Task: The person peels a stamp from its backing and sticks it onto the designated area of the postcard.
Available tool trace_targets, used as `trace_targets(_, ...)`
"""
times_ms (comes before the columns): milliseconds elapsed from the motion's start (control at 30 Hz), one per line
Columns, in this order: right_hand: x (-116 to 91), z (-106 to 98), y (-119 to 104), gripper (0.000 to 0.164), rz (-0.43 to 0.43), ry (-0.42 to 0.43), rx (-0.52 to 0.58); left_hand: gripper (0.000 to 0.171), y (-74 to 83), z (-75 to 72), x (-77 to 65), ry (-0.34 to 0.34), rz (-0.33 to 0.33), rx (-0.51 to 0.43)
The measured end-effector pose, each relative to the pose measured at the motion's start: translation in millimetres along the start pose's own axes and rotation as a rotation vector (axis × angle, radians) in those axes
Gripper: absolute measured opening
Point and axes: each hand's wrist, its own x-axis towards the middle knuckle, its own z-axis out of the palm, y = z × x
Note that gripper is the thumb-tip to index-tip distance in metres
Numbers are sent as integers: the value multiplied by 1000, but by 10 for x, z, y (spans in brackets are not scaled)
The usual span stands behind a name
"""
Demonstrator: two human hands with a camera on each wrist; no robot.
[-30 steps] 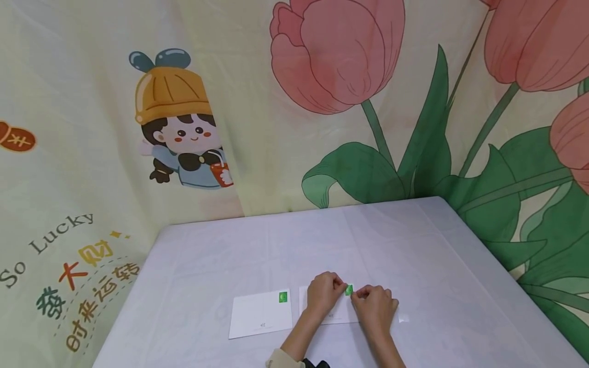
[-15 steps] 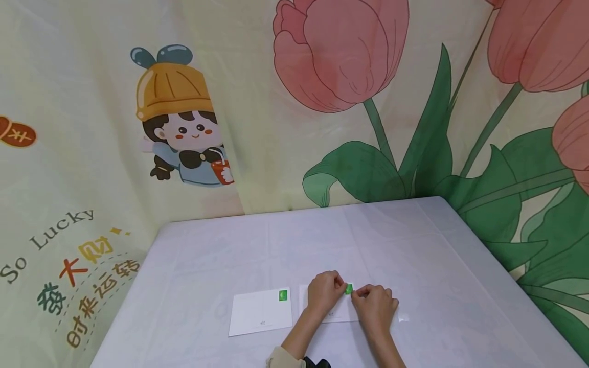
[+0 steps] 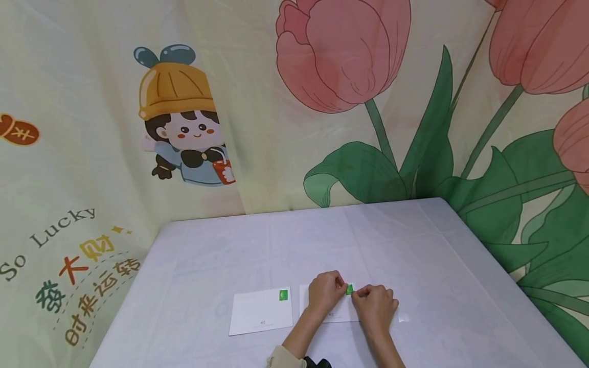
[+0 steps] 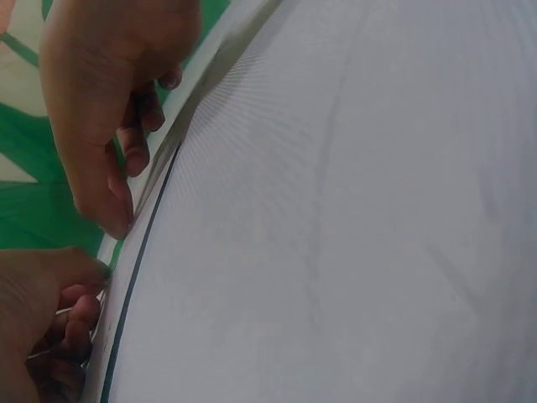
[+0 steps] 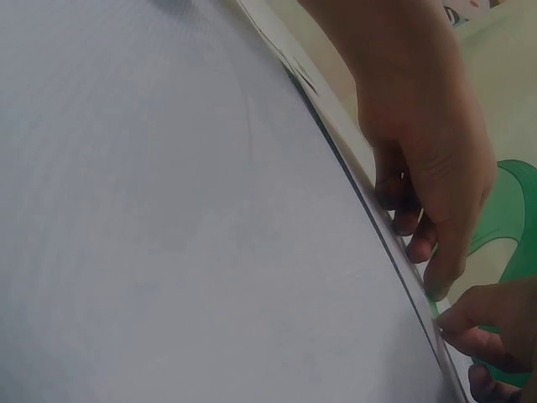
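A small green stamp [image 3: 349, 290] lies at the upper right corner of a white envelope [image 3: 339, 313], partly covered by fingertips. My left hand [image 3: 326, 292] reaches across the envelope and pinches the stamp's left edge between thumb and fingers. Opposite it, my right hand [image 3: 376, 304] pinches the stamp's right edge. In the left wrist view, a sliver of green stamp [image 4: 116, 252] shows between the two hands' fingertips, close over the paper. From the right wrist, both hands appear nearly meeting at the table's far side.
A second white envelope [image 3: 259, 314], with a green stamp [image 3: 283, 295] in its upper right corner, lies to the left. Right of my right hand is a small clear piece [image 3: 404, 318]. The white-covered table [image 3: 230, 250] backs onto a printed curtain [image 3: 257, 128].
Both hands keep their hold at the stamp with hardly any movement. The head view has shifted very slightly.
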Motion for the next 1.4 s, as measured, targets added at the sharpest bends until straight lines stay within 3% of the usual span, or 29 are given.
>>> trace_targets(300,-13,-19,3,14,-10,13,3,15,-28,21,-26,38,-24,-45)
trace_targets(667,-30,-43,-58,19,-26,-13,2,25,-80,-29,-53,31,-131,-135)
trace_targets(967,-83,-104,-36,17,-10,-38,1,25,-19,-5,-85,28,-134,-89)
trace_targets(1400,-250,-142,-126,17,-2,-33,-21,23,2,-150,-209,-1,-132,-59)
